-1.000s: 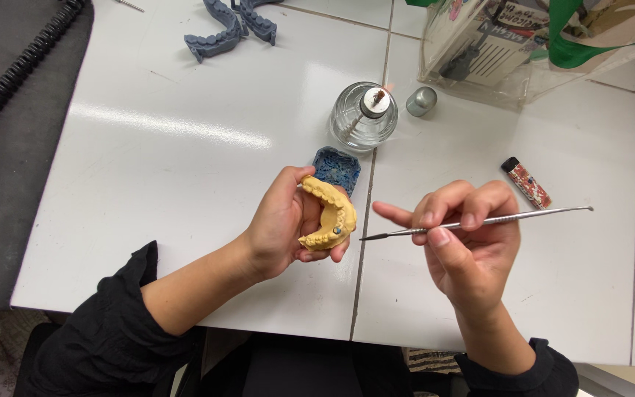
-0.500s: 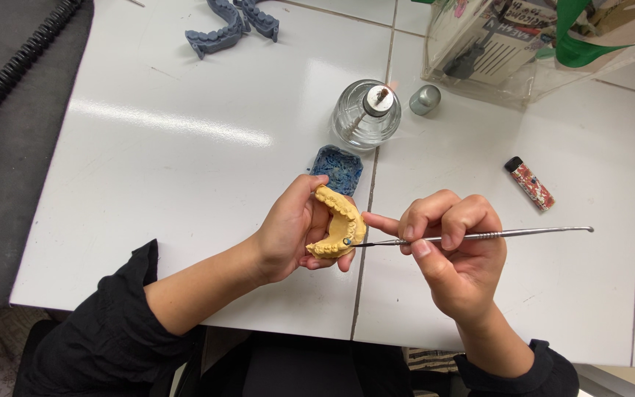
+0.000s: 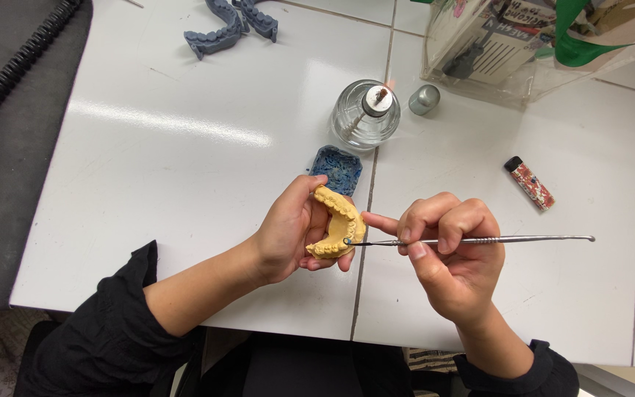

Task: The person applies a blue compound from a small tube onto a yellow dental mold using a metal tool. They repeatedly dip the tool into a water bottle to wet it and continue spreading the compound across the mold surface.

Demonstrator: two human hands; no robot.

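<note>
Resting at frame centre, the yellow dental cast (image 3: 338,231) is cupped in the left hand (image 3: 288,235), fingers closed around it. The right hand (image 3: 453,265) pinches a thin metal instrument (image 3: 479,240), its tip touching the cast's front edge where a blue dab sits. Just above lie a blue wax tin (image 3: 336,167) and a glass spirit burner (image 3: 366,114). Wax placement seems in hand; steady, light pressure looks needed.

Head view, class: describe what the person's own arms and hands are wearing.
Both arms wear black sleeves, pushed up to leave the forearms bare. The left hand and right hand are bare: no gloves, and no rings or watch visible. Fingers show short nails.
</note>
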